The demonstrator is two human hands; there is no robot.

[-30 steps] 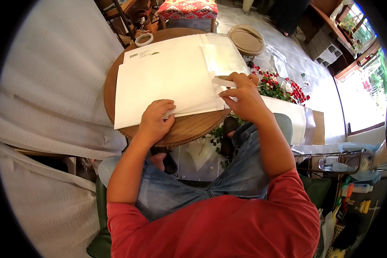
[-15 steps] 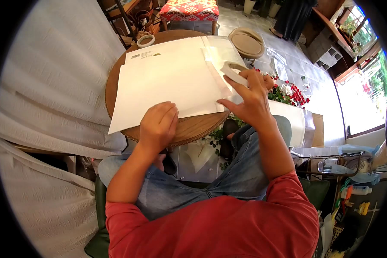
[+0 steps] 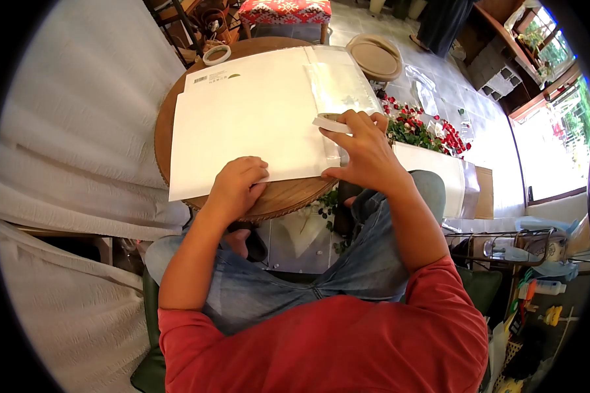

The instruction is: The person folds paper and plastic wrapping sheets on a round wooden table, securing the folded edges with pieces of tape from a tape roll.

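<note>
A large white board (image 3: 242, 124) with a printed barcode corner lies on the round wooden table (image 3: 278, 202). My left hand (image 3: 235, 187) rests on its near edge, fingers lying over the board and the thumb low beside the table's rim. My right hand (image 3: 368, 152) grips a roll of clear tape (image 3: 333, 122) between fingers, above the board's right side. Its thumb reaches down to the near right corner. A clear plastic film (image 3: 337, 82) covers the board's right part; its lower end is partly hidden by my right hand.
Another tape roll (image 3: 217, 54) sits at the table's far left edge. Red roses (image 3: 449, 137) lie on the floor to the right, by a round stool (image 3: 375, 57). A patterned red seat (image 3: 285, 11) stands beyond; a person's dark clothing (image 3: 442, 26) shows far right.
My right hand has moved left with the tape roll, which now sits lower and flatter over the board's right side. The left hand's fingers have bent slightly. The view has shifted a little.
</note>
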